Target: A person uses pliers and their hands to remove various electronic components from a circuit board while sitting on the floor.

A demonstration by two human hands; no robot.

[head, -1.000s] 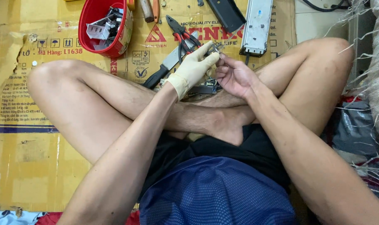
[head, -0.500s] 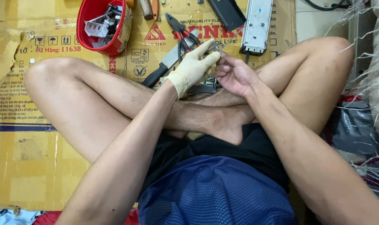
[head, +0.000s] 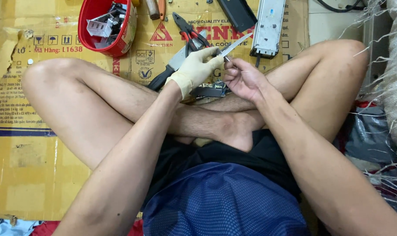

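Knife (head: pixel 233 45) pinched in gloved left hand (head: pixel 197 67), upper centre; blade's long axis runs up-right, just above bare right hand (head: pixel 243 78), fingers curled.

I sit cross-legged on flattened cardboard (head: pixel 28 175). My gloved left hand (head: pixel 195 70) grips a knife (head: pixel 233 45), blade pointing up and right, its tip near a grey metal unit (head: pixel 268 27). My bare right hand (head: pixel 244 78) pinches something small just beside the blade. A red bowl (head: pixel 127 35) of parts and pliers (head: pixel 187 29) lie ahead.
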